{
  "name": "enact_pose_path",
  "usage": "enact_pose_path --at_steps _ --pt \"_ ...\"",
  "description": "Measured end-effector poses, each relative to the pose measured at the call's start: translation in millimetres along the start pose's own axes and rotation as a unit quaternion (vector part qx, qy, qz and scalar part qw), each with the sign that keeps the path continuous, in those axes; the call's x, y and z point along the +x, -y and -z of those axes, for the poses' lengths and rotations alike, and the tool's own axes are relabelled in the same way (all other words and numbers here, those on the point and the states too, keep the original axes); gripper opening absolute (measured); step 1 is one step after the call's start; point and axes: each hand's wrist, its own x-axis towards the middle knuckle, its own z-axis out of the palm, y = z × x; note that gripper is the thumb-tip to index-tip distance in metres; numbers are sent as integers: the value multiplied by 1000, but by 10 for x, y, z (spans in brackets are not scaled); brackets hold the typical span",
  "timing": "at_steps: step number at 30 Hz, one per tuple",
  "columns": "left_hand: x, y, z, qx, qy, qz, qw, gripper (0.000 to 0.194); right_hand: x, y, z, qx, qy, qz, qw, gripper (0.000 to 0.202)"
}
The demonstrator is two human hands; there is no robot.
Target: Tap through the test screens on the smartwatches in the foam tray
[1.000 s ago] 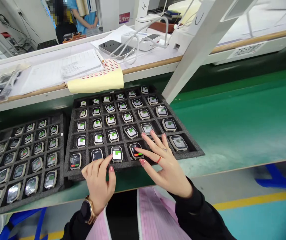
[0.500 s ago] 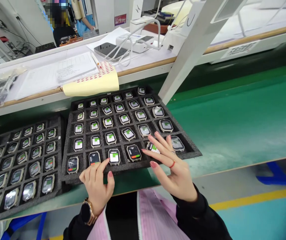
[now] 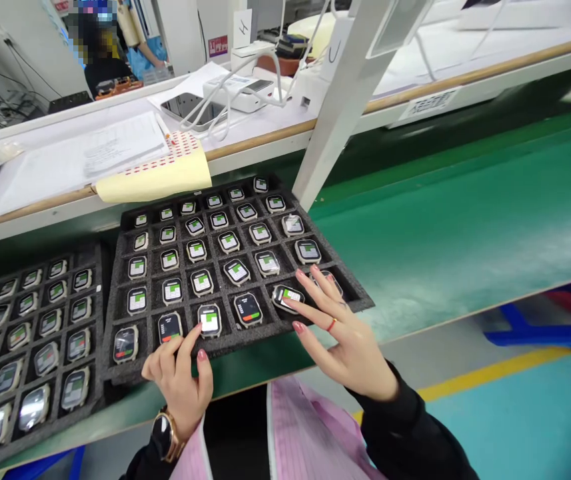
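A black foam tray of square compartments lies before me, with smartwatch bodies lit in white and green in most of them. My left hand is at its near edge, index fingertip at the screen of a front-row smartwatch; the fingers are loosely bent and hold nothing. Over the right part of the front row, my right hand has its fingers spread, index fingertip at the screen of another smartwatch. Between these two lies a dark-screened smartwatch with a red and green strip. My right fingers partly cover the corner watch.
A second foam tray of watches is on the left. Behind the trays runs a raised shelf with papers, a yellow sheet, a phone and white cables. A slanted white post rises beside the tray. Another person is in the background.
The view has turned right, so the trays appear farther left. Relative to the tray, my right hand has moved slightly right, its index fingertip now over the watch screen. My left fingertip stays at its watch.
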Motion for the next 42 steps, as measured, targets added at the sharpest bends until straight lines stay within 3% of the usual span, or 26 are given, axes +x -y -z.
enact_pose_path --at_steps 19,27,29,34,42 --pt "25 -4 -22 9 -16 -10 1000 24 -20 -33 62 -9 -12 -6 1000 30" --pt "38 -18 -10 6 -7 -5 1000 25 153 -83 137 -66 -59 -13 996 17" --pt "33 -21 -6 8 -4 -2 1000 26 233 -102 171 -110 -39 -19 993 19" --pt "20 -29 8 1 1 7 1000 27 399 -164 162 -171 104 -23 979 35" --pt "27 -48 31 3 17 16 1000 29 531 -206 70 -148 188 -45 970 39"
